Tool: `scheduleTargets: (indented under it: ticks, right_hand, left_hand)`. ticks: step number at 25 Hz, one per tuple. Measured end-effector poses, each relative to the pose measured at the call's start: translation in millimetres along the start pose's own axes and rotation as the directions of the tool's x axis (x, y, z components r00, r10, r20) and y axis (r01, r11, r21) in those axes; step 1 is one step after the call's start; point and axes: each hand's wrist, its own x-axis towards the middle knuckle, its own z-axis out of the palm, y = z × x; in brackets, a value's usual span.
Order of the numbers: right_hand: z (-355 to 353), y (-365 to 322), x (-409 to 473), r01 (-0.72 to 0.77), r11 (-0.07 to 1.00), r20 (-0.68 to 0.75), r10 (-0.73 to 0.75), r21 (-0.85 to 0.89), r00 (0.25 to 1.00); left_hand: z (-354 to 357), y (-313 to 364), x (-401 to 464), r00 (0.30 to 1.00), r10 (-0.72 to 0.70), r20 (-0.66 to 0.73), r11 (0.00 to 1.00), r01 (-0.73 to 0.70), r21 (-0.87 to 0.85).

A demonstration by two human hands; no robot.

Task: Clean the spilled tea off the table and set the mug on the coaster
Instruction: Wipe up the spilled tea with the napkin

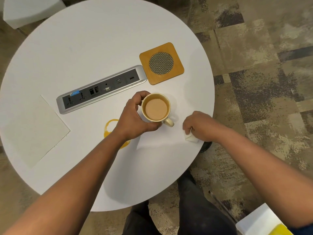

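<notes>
A cream mug (pixel 156 108) full of milky tea is near the middle of the round white table (pixel 94 41), its handle pointing toward the near right. My left hand (pixel 135 116) grips the mug around its left side. A ring-shaped tea spill (pixel 110 127) lies on the table just left of my left wrist, partly hidden by my forearm. My right hand (pixel 199 126) holds a crumpled white tissue (pixel 190 138) near the table's right edge. The square wooden coaster (pixel 161 63) with a woven round centre lies beyond the mug, with nothing on it.
A grey power and data socket strip (pixel 101 89) is set into the table left of the coaster. A white paper napkin (pixel 32 131) lies flat at the table's left. White seats (pixel 25 9) stand at the far left and near right on patterned carpet.
</notes>
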Motion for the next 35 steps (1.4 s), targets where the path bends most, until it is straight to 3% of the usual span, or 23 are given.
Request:
scheduleTargets:
  ticks: [2,4,6,10,17,28,35]
  right_hand:
    - [-8,5,-8,-0.081,0.968,-0.125,0.113,0.238,0.986]
    - [-8,7,-17,-0.102,0.815,-0.245,0.287,0.571,0.926]
    - [-3,8,-24,-0.124,0.690,-0.259,0.424,0.714,0.868]
    - [8,9,-31,-0.139,0.659,-0.243,0.453,0.739,0.858]
    - [22,9,-36,-0.189,0.739,-0.247,0.438,0.647,0.865]
    - [33,18,-37,-0.089,0.743,-0.271,0.350,0.664,0.897]
    - [32,17,-36,-0.105,0.727,-0.256,0.368,0.679,0.894]
  left_hand:
    - [2,0,2,1.000,0.001,0.007,1.000,-0.001,0.001]
    - [6,1,3,1.000,0.003,0.020,1.000,-0.003,0.006]
    - [12,3,5,0.999,0.008,0.031,1.000,-0.008,0.007]
    - [25,8,13,0.998,0.026,0.052,1.000,-0.025,-0.007]
    - [53,17,33,0.994,0.065,0.090,0.998,-0.064,-0.017]
    - [80,18,70,0.988,0.111,0.111,0.994,-0.108,-0.032]
    - [83,16,74,0.988,0.098,0.117,0.993,-0.090,-0.078]
